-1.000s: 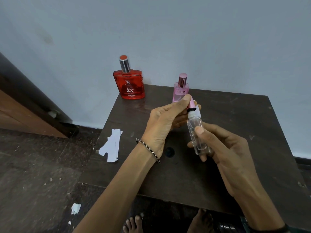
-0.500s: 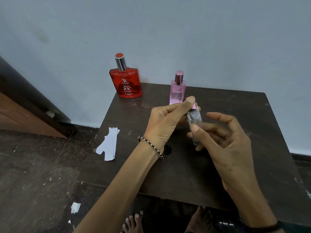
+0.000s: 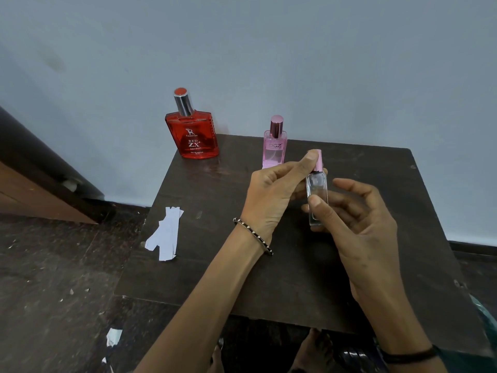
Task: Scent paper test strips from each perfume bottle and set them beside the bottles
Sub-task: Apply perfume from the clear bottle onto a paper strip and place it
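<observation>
A small clear bottle [image 3: 317, 192] with a pink cap [image 3: 319, 160] is held upright above the dark table [image 3: 269, 278]. My left hand [image 3: 271, 195] pinches the cap from the left. My right hand [image 3: 357, 222] holds the glass body, thumb on its front, other fingers spread loosely behind. A red bottle [image 3: 192, 135] with a silver cap stands at the table's far left corner. A pink bottle [image 3: 274, 145] stands to its right, just behind my left hand. White paper strips [image 3: 165, 232] lie in a small pile on the table's left edge.
A pale wall runs right behind the table. A wooden door frame [image 3: 40, 184] stands at the left. Paper scraps [image 3: 114, 337] lie on the dark floor. My bare feet [image 3: 309, 351] show under the table's near edge.
The pink cap, lifted off the white nozzle one second ago, now sits down on the clear bottle. My right fingers have loosened and spread. The bottle stands more upright.
</observation>
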